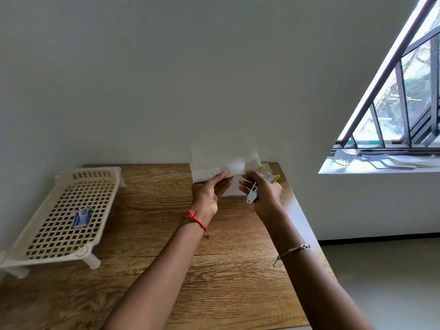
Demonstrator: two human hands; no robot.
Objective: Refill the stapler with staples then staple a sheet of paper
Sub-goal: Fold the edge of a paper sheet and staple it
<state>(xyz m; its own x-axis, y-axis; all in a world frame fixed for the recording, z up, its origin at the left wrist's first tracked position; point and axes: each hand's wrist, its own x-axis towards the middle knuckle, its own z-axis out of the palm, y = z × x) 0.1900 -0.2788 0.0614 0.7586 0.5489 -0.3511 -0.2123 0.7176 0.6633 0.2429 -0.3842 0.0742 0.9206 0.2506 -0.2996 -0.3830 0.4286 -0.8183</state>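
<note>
**Head view: stapler meets lifted sheet at the table's far edge**

Head camera shows both hands right of centre frame, above the wooden table (pixel 147 234). The left hand (pixel 208 196) pinches the sheet of paper (pixel 221 163), lifted and blurred against the wall. The right hand (pixel 264 194) is closed around the stapler (pixel 256 190). Its long axis runs from lower left to upper right, yellow tips toward the paper's right corner. At left, a small staple box (pixel 82 217) lies on a white lattice rack (pixel 59 234).
</note>
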